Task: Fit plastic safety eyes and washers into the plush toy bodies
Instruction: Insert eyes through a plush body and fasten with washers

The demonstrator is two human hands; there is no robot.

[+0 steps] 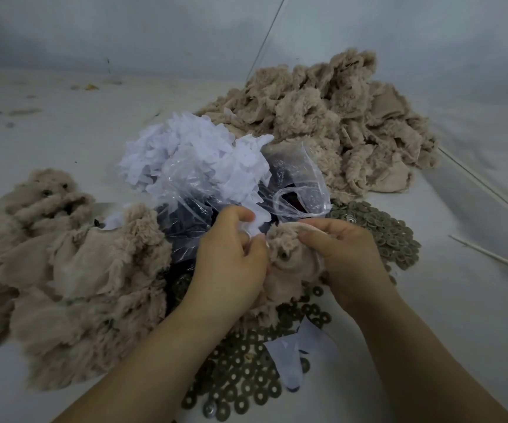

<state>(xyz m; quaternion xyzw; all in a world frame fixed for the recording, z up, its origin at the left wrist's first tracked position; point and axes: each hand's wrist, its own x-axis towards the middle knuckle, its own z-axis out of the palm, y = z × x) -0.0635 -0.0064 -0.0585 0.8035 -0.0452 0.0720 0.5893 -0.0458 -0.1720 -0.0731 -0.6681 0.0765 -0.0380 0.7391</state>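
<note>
Plush body [289, 264], beige, fuzzy pile outside and smooth woven backing where it folds over, held between both my hands just above the table [63, 132]. Crumpled; long axis runs roughly toward me and away, far end up at my fingertips; which end that is, cannot tell. My left hand [231, 254] grips its left edge, fingers curled, thumb and forefinger also pinching a scrap of white fabric [255, 224]. My right hand [344, 254] pinches the upper right edge, fingers curled round the pile. Small dark round spot [284, 255] shows on the plush between my hands; eye or hole, cannot tell.

Flat ring-shaped washers [240, 377], dull olive, lie scattered under my wrists and heaped at right. Clear crinkled plastic bag [295, 184] sits just behind my fingers, white fabric cuttings [185, 154] beside it. Plush piles lie left [63, 285] and far right [338, 117].
</note>
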